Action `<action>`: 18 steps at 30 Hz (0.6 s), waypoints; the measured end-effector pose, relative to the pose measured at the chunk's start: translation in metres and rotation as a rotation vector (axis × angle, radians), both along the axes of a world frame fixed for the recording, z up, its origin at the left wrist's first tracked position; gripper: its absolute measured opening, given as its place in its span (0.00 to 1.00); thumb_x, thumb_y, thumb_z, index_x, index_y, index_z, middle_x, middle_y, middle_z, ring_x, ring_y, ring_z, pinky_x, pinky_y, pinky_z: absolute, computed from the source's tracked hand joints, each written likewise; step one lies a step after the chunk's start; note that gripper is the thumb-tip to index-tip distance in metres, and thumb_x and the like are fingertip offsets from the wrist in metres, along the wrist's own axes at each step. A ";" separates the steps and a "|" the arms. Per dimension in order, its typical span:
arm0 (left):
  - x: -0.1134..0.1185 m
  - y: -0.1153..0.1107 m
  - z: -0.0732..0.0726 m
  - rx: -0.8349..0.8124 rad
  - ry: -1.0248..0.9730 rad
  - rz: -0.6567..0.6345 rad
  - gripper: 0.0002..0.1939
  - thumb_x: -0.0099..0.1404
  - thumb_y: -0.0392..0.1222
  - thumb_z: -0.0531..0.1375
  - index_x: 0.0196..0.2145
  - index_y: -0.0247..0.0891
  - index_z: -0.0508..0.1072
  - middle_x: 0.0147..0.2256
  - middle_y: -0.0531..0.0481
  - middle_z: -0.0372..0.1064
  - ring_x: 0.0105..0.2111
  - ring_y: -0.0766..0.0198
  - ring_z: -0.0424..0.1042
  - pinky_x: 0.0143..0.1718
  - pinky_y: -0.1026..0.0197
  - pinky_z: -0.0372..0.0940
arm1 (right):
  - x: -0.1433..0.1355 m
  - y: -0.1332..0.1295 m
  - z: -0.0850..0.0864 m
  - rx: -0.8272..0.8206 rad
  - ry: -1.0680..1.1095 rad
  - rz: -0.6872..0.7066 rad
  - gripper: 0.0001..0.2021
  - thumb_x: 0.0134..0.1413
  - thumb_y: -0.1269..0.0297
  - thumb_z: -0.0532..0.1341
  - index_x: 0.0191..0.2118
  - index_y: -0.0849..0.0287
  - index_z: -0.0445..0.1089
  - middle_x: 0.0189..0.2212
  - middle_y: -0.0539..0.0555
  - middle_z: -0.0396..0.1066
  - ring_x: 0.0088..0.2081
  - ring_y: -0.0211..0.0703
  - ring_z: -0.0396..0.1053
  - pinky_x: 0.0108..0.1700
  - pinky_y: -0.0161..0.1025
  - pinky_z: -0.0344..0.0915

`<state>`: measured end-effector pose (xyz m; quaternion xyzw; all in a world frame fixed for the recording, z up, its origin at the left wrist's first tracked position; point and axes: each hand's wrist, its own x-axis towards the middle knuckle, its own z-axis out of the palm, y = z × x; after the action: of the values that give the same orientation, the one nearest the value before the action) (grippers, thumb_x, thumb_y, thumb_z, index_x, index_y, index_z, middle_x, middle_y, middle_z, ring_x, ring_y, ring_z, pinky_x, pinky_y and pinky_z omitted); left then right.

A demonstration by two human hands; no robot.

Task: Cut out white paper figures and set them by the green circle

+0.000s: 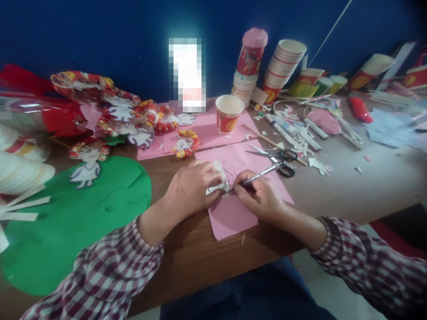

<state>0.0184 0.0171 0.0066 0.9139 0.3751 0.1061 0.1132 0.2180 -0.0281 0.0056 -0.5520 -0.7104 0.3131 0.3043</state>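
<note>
Fingers [213, 176] of the left hand [188, 186] curl over a white paper cutout [223, 174], holding it against the near pink sheet [233, 222], presumably so it won't slide beside the pen [263, 172]. The right hand [262, 200] grips that pen in a writing pinch, tip just beside the cutout over the sheet. Scissors [271, 155] lie across the sheet's far right part, handles past its edge, probably for easy reach. Beyond the sheet a paper cup [228, 122] stands upright. Both forearms reach over the surface [187, 249] from the sheet's near side: left palm down, knuckles arched; right turned partly sideways, likely steadying the pen.
</note>
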 end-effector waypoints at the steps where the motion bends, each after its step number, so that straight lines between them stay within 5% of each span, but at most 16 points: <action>1: 0.000 0.000 0.000 -0.002 -0.001 0.001 0.08 0.63 0.45 0.57 0.36 0.41 0.74 0.37 0.47 0.68 0.41 0.57 0.65 0.45 0.53 0.62 | 0.000 0.000 0.000 0.006 0.011 -0.006 0.03 0.54 0.68 0.57 0.30 0.58 0.65 0.24 0.49 0.68 0.26 0.37 0.66 0.29 0.33 0.61; 10: -0.001 0.000 -0.001 -0.003 -0.020 -0.001 0.07 0.62 0.45 0.59 0.37 0.42 0.74 0.36 0.47 0.68 0.41 0.57 0.65 0.44 0.54 0.61 | 0.002 0.000 -0.007 0.093 0.171 0.012 0.03 0.59 0.66 0.56 0.36 0.58 0.65 0.29 0.51 0.68 0.29 0.36 0.66 0.31 0.33 0.63; 18: 0.000 -0.001 0.004 -0.012 -0.020 0.012 0.09 0.64 0.45 0.57 0.37 0.41 0.74 0.36 0.48 0.69 0.40 0.59 0.66 0.44 0.55 0.61 | 0.004 0.003 -0.012 0.023 0.277 -0.047 0.05 0.60 0.63 0.55 0.38 0.58 0.65 0.24 0.49 0.67 0.24 0.35 0.65 0.26 0.32 0.61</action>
<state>0.0184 0.0161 0.0101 0.9098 0.3801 0.1138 0.1216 0.2223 -0.0250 -0.0064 -0.5164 -0.6520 0.3710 0.4131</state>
